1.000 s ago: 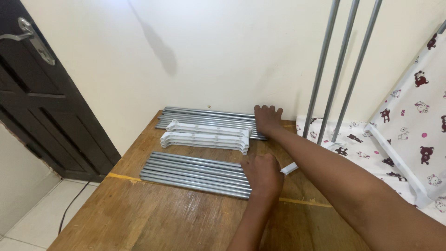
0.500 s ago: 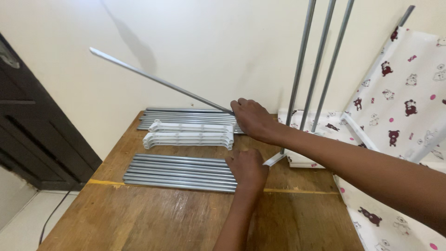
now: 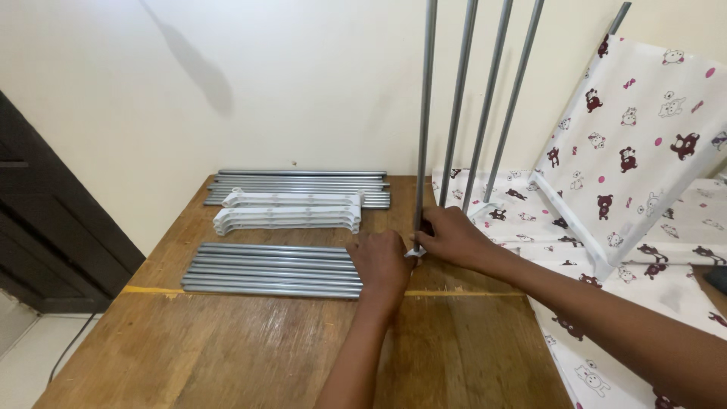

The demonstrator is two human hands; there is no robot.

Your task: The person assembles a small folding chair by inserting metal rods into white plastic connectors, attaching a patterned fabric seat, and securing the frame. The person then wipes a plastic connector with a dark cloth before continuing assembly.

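Hands meet at the foot of a grey metal rod (image 3: 425,113) that stands upright, its long axis running straight up from the wooden table (image 3: 250,356) and out past the top of the view. The right hand (image 3: 453,236) wraps the rod low down, fingers curled round it. The left hand (image 3: 381,261) sits just beside and slightly nearer the body, fingers curled over a small white fitting (image 3: 413,252) at the rod's base; how tightly it pinches cannot be told. Both hands touch the work, so neither is the nearer one. Just to the right, three more rods (image 3: 485,113) rise and lean slightly, beside a patterned cloth panel (image 3: 636,144). Left of the hands, a bundle of rods (image 3: 273,270) lies flat, pointing left to right, with white plastic brackets (image 3: 288,210) behind it.
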